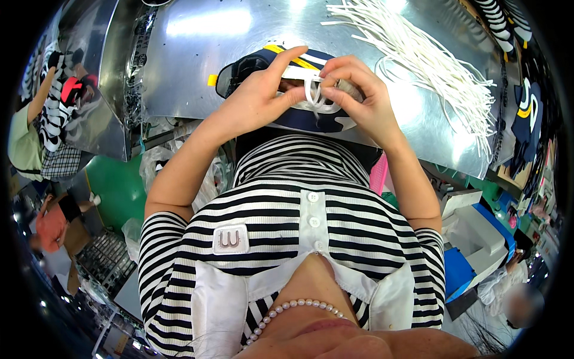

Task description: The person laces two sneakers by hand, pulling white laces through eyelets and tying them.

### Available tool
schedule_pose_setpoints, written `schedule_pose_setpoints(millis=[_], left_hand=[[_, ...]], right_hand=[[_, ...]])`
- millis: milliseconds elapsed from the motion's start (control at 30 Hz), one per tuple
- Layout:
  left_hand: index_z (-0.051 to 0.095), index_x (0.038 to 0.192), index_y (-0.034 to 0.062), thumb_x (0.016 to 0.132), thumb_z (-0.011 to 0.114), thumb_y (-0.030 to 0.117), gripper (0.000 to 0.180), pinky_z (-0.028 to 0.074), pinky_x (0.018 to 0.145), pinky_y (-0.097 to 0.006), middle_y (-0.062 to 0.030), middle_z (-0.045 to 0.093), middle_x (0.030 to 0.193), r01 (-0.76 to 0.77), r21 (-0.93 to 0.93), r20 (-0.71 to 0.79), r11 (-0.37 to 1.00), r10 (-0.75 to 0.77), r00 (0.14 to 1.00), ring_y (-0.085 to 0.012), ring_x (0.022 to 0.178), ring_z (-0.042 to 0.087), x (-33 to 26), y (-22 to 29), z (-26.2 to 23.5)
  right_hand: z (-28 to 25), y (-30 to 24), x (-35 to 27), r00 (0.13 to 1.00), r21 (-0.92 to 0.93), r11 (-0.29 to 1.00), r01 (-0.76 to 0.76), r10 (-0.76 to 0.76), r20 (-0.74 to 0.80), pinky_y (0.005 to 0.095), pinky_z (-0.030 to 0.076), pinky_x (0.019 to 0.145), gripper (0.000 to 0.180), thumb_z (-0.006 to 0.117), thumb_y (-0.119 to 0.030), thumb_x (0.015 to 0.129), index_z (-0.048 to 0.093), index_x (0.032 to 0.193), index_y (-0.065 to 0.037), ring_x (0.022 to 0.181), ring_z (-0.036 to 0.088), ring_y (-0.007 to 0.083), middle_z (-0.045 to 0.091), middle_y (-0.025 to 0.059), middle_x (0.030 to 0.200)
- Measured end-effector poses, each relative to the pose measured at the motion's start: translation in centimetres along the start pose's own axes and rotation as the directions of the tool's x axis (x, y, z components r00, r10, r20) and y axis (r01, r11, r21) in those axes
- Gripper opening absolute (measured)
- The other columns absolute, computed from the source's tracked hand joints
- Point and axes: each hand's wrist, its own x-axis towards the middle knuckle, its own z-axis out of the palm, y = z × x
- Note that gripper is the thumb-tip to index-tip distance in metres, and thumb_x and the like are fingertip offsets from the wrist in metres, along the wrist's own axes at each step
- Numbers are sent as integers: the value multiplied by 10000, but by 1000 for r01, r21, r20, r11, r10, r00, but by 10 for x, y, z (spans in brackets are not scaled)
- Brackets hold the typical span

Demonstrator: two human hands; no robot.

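Note:
A navy shoe upper [326, 124] with white and yellow trim lies at the near edge of the metal table, its black collar toward the left. A white shoelace [309, 93] loops through its eyelet area. My left hand [263, 96] steadies the upper from the left, thumb at the opening beside the lace loop and index finger stretched over the far side; its other fingers are hidden. On the right side, my right hand [365, 90] pinches the lace between thumb and fingertips, just above the upper. The lace's end is hidden by those fingers.
A large bundle of white laces [424, 72] is spread over the table [191, 66] at the right. More shoe uppers [526, 122] hang or lie at the far right. An open blue-and-white box [478, 239] stands below on the right. Other people work at the left.

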Motion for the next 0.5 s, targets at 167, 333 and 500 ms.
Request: schedule_pose_setpoints(millis=[167, 333, 500], left_hand=[[421, 1443, 64, 992, 537, 98, 467, 521, 831, -312, -144, 665, 1052, -16, 27, 8, 1000, 16, 1000, -199, 912, 668, 6, -9, 4], [450, 1413, 57, 983, 597, 146, 463, 525, 826, -313, -147, 670, 1089, 35, 80, -74, 996, -29, 997, -200, 930, 672, 7, -4, 13], [496, 1338, 49, 973, 608, 298, 455, 519, 723, -388, -185, 699, 909, -72, 80, -154, 994, 84, 985, -334, 829, 691, 9, -10, 19]], right_hand=[[3, -14, 5, 961, 186, 952, -243, 262, -85, 273, 515, 789, 187, 664, -54, 867, 652, 1053, -46, 845, 649, 183, 653, 65, 992], [5, -5, 2, 999, -350, 936, -40, 42, 0, 292, 532, 691, 174, 648, -28, 851, 656, 1025, -44, 785, 648, 213, 640, 77, 968], [6, 6, 9, 989, 25, 994, -110, 112, -101, 265, 537, 709, 175, 627, -31, 895, 666, 1066, -29, 811, 677, 160, 679, 71, 953]])
